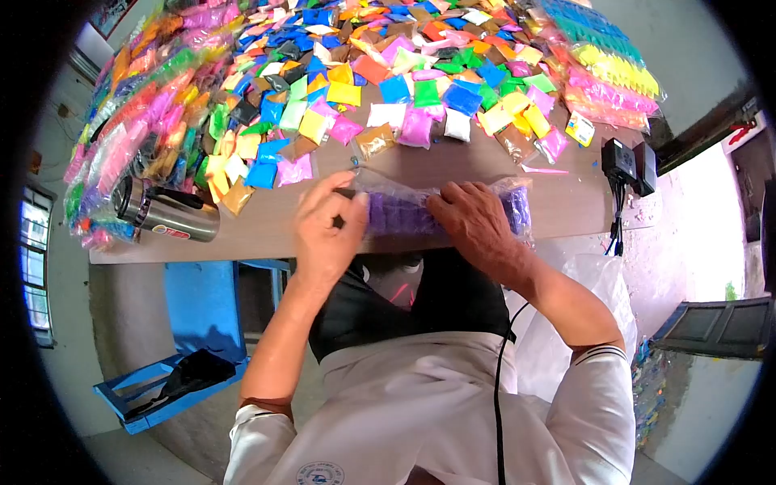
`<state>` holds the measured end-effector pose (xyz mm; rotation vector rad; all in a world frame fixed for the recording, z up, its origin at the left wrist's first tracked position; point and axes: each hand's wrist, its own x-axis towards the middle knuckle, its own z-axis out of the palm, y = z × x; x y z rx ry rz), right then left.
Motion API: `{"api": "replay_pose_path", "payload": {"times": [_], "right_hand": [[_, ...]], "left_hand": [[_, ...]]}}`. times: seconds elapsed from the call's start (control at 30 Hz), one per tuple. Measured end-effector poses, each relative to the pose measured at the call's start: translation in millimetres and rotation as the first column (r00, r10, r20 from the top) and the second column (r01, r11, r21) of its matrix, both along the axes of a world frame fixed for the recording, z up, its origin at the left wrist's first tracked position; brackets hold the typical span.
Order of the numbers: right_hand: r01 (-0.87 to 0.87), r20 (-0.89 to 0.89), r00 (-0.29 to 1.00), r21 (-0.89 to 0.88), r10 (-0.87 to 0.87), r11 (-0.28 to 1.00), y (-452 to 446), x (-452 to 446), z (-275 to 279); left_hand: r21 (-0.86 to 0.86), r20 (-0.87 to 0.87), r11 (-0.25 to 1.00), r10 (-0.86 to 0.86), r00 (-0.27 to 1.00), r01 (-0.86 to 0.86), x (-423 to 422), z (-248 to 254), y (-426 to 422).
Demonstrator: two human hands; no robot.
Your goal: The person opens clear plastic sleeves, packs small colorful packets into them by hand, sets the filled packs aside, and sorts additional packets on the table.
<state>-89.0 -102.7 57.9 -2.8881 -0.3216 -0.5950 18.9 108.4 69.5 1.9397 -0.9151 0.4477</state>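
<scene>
A long clear plastic bag of purple packets (pixel 398 216) lies along the table's near edge. At the bag's left end is my left hand (pixel 330 226), its fingers curled and pinched around a small dark object that I cannot make out clearly. My right hand (pixel 473 214) presses down on the right part of the bag, fingers bent together over the plastic. Purple packets show on both sides of my right hand. Small coloured packets (pixel 416 125) in many colours lie loose beyond the bag.
Filled plastic bags (pixel 133 121) are heaped at the left, near a steel mug (pixel 179 217). More bags (pixel 610 77) are stacked at the back right. Black adapters (pixel 628 164) with cables sit at the right edge. A blue chair (pixel 204 311) stands below left.
</scene>
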Motion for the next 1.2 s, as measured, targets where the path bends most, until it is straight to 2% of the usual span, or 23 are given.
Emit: {"api": "replay_pose_path", "payload": {"times": [0.03,0.1,0.17,0.37,0.5,0.6,0.73,0.8,0.83,0.9,0.93,0.97,1.0,1.03,1.1,1.13,1.2], "right_hand": [[-0.01,-0.005,1.0,0.022,0.01,1.0,0,-1,1],[-0.016,-0.006,1.0,0.042,0.017,0.999,-1,-3,0],[-0.03,0.023,0.999,0.065,0.028,0.997,-3,-7,-7],[0.005,0.11,0.994,0.087,-0.015,0.996,3,-12,-19],[0.054,0.161,0.985,0.081,-0.066,0.995,6,-21,-22],[0.052,0.3,0.95,0.117,-0.085,0.992,6,-24,-31],[0.071,0.385,0.917,0.098,-0.104,0.993,-2,-29,-40],[0.09,0.445,0.877,0.224,-0.184,0.97,-7,-33,-40],[0.091,0.441,0.879,0.217,-0.181,0.972,-10,-35,-40],[0.238,0.466,0.779,0.402,-0.421,0.884,-15,-41,-40],[0.241,0.463,0.781,0.396,-0.42,0.886,-18,-44,-40],[0.368,0.249,0.735,0.635,-0.63,0.68,-21,-48,-40],[0.476,-0.017,0.654,0.786,-0.757,0.394,-24,-51,-38],[0.483,-0.02,0.652,0.782,-0.758,0.395,-30,-53,-35],[0.327,-0.283,0.78,0.945,-0.559,-0.021,-44,-49,-22],[0.33,-0.284,0.777,0.944,-0.562,-0.02,-46,-45,-11],[0.463,-0.465,0.762,0.878,-0.451,-0.124,-47,-38,10]], "left_hand": [[0.0,0.004,1.0,-0.003,1.0,0.003,-3,2,-5],[0.109,0.152,0.99,-0.103,0.983,0.087,-10,7,-17],[0.099,0.158,0.988,-0.134,0.978,0.119,-14,3,-29],[0.237,0.12,0.943,-0.267,0.956,0.233,-20,-24,-42],[0.222,0.108,0.95,-0.249,0.963,0.221,-29,-36,-36],[0.195,0.116,0.961,-0.221,0.968,0.196,-39,-41,-33],[0.223,0.161,0.964,-0.18,0.97,0.142,-42,-49,-32],[0.223,0.171,0.965,-0.177,0.969,0.137,-41,-53,-31],[0.23,0.183,0.965,-0.171,0.968,0.127,-41,-55,-31],[0.228,0.186,0.966,-0.163,0.969,0.119,-41,-58,-31],[0.231,0.193,0.967,-0.154,0.969,0.108,-41,-60,-32],[0.227,0.187,0.968,-0.155,0.97,0.111,-41,-61,-32],[0.224,0.189,0.969,-0.148,0.971,0.104,-41,-62,-32],[0.221,0.19,0.97,-0.142,0.971,0.098,-42,-63,-32],[0.216,0.184,0.971,-0.141,0.973,0.099,-42,-65,-33],[0.214,0.187,0.972,-0.136,0.973,0.094,-41,-65,-33],[0.207,0.194,0.974,-0.137,0.971,0.096,-40,-64,-32]]}}
